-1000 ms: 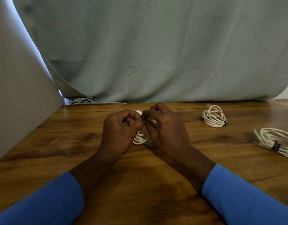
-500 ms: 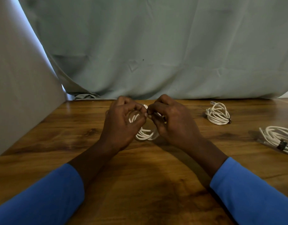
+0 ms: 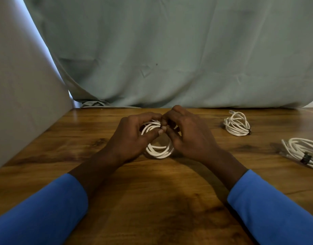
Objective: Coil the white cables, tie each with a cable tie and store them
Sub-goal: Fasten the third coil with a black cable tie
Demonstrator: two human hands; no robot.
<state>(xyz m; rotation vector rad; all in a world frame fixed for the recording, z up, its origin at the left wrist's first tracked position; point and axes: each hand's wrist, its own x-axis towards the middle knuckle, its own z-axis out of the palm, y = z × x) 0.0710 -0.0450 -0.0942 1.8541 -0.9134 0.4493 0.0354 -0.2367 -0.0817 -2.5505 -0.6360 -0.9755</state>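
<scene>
1. The fingers (image 3: 145,115) of the left hand (image 3: 129,137) curl over the top of a coiled white cable (image 3: 159,151), with the thumb pressed against its strands.
2. The fingers (image 3: 171,115) of the right hand (image 3: 192,137) are bent inward and pinch the same spot at the top of the coil. Their tips meet the left fingertips. What they pinch besides the cable cannot be made out.
3. The coil stands tilted between both hands, its lower loops resting on the wooden counter (image 3: 152,200) near the middle.
4. Blue sleeves (image 3: 37,213) cover both forearms, which reach in from the near edge.
5. To the right, well apart, a second coil (image 3: 237,125) lies near the back of the counter.
6. Further right, at the edge of view, a third coil (image 3: 302,151) lies bound by a black tie (image 3: 305,158).
7. A grey-green curtain (image 3: 170,50) hangs behind the counter, and a pale panel (image 3: 19,103) stands along its left side.
</scene>
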